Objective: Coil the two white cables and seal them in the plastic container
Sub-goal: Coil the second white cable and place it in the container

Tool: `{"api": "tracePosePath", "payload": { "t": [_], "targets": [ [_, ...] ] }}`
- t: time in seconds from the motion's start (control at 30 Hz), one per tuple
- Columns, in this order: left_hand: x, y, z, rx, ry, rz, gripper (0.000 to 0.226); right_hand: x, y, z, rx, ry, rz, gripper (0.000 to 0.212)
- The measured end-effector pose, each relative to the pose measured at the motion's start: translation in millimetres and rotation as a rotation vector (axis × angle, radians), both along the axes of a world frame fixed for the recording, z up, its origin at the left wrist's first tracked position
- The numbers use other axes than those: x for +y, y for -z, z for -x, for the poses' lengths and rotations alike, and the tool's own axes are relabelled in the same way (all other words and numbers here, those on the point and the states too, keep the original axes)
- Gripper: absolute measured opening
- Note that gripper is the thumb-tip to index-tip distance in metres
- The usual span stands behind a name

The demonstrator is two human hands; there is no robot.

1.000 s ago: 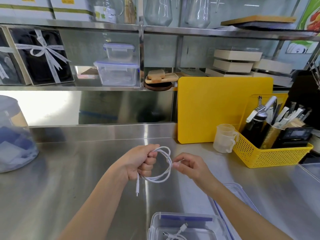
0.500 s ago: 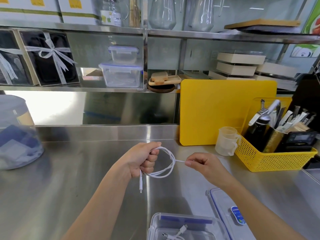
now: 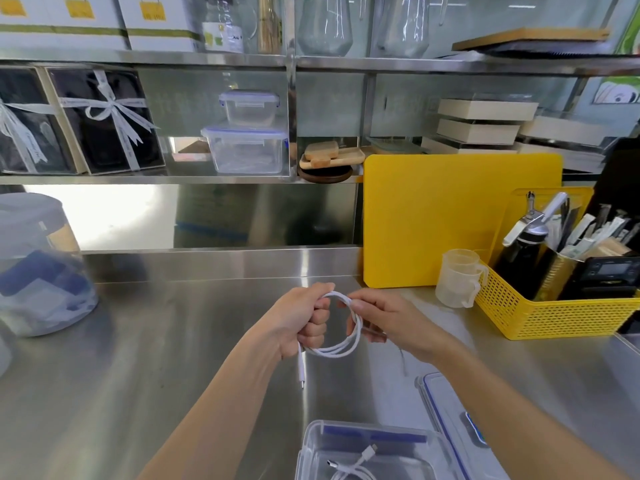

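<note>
Head view. The left hand (image 3: 300,318), closed in a fist above the brushed stainless-steel counter (image 3: 166,358), clamps one side of a thin white charging cable (image 3: 341,351) wound into several round loops; gripping the bundle at a single point keeps the turns stacked so that they cannot spring apart. One short end with its plug hangs straight down from the fist, free of the loops. The right hand (image 3: 384,318), fingers curled and drawn together, pinches the opposite side of the coil near its top, apparently to lay the last of the cable against the turns already made. The coil is held in the air, clear of the counter, so each turn can presumably form without dragging on the steel. Directly below the hands, at the near edge of the view, stands the clear rectangular plastic container (image 3: 313,445), open, with a second white cable (image 3: 356,467) already lying inside, its connectors visible; whether that one is neatly coiled cannot be told, as the frame cuts it off. The container's clear flat lid with blue seal (image 3: 446,410) lies on the counter just to the right, within reach for closing. Judged from this, one cable is stowed, the other is nearly wound, and placing and sealing remain.
</note>
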State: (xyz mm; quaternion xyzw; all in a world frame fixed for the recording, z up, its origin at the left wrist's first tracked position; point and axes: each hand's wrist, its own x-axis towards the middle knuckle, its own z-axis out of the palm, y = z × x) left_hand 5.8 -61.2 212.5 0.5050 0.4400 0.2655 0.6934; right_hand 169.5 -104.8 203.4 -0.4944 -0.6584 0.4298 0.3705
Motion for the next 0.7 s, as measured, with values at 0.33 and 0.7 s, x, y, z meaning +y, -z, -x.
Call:
{"api": "tracePosePath", "payload": {
  "t": [0.33,0.7],
  "targets": [
    [4,-2,18,0.089,0.013,-0.032,0.043,3,3,3,0.041,0.130,-0.027,0.024],
    [0,21,33,-0.072,0.017,-0.007,0.018,8,20,-3,-0.054,0.228,-0.017,0.026]
  ]
}}
